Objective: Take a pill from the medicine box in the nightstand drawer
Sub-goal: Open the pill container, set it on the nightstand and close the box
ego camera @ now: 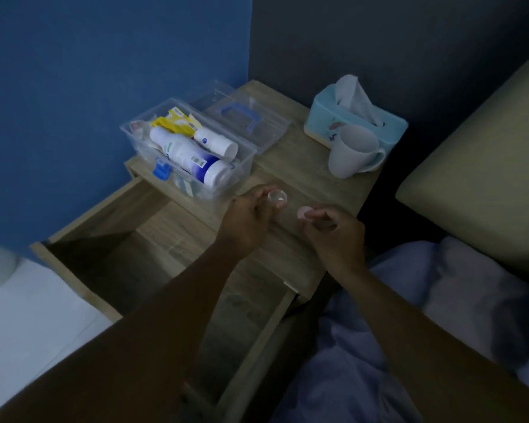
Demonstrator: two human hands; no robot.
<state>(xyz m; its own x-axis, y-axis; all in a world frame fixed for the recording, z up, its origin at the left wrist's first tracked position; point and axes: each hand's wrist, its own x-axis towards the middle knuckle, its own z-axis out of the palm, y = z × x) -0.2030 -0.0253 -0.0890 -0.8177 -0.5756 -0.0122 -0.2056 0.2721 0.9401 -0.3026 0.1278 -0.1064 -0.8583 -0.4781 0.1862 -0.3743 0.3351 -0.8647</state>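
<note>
The clear plastic medicine box (242, 166) stands open on the nightstand top (312, 175), filled with white bottles and yellow packets. Its clear lid (248, 120) with a blue handle lies behind it. My left hand (251, 218) holds a small clear round container (277, 197) between thumb and fingers, just right of the box. My right hand (333, 230) pinches a small pink round cap or pill (303, 213) at its fingertips, a short gap from the container. The nightstand drawer (153, 239) below is pulled out.
A white mug (353, 152) and a pale blue tissue box (355, 117) stand at the back right of the nightstand. A bed with light bedding (440, 300) and a beige headboard (486, 178) lies to the right. A blue wall (104, 87) is behind.
</note>
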